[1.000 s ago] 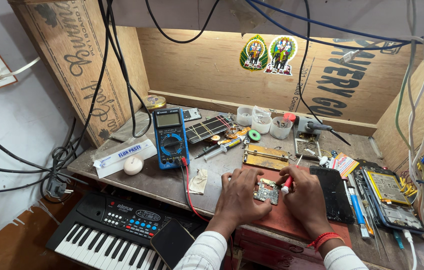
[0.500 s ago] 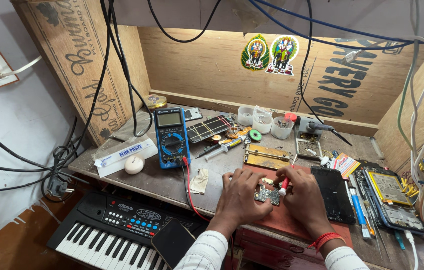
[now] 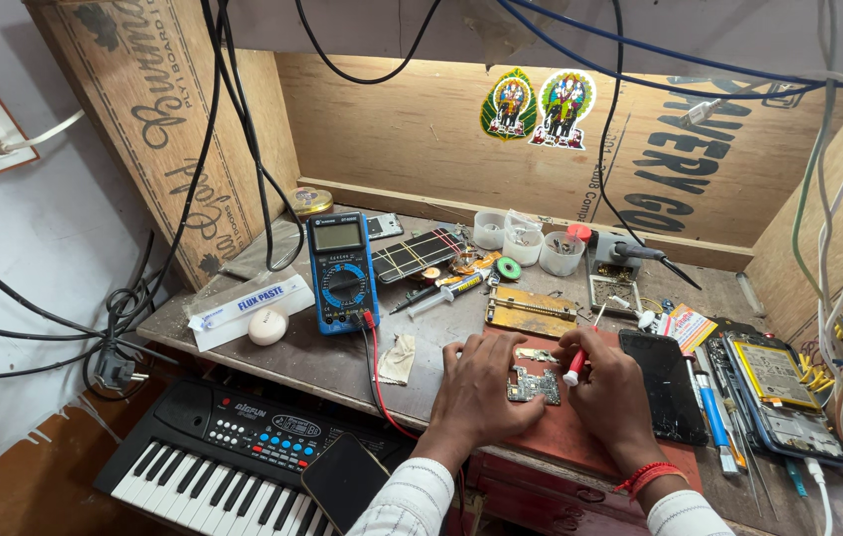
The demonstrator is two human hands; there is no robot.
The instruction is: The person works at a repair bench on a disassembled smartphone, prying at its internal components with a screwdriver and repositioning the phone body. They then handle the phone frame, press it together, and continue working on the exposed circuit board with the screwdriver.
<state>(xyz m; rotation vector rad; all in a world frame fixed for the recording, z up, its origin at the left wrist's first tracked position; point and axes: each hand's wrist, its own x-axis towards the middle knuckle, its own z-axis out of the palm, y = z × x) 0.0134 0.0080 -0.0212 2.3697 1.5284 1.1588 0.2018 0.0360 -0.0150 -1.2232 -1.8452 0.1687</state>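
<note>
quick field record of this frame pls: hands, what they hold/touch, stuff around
setting: wooden workbench in a plywood-walled nook
left hand: fingers resting on a small circuit board, steadying it
right hand: holds a red-handled tool at the board's right edge
under board: reddish mat
left of hands: blue multimeter, its red lead running toward the person
right of hands: dark phone, opened phone
behind: small plastic cups, metal fixture
below bench: black keyboard

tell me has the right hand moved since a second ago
No. The right hand keeps the red-handled tool at the small circuit board, at the same spot beside the black phone.
</note>
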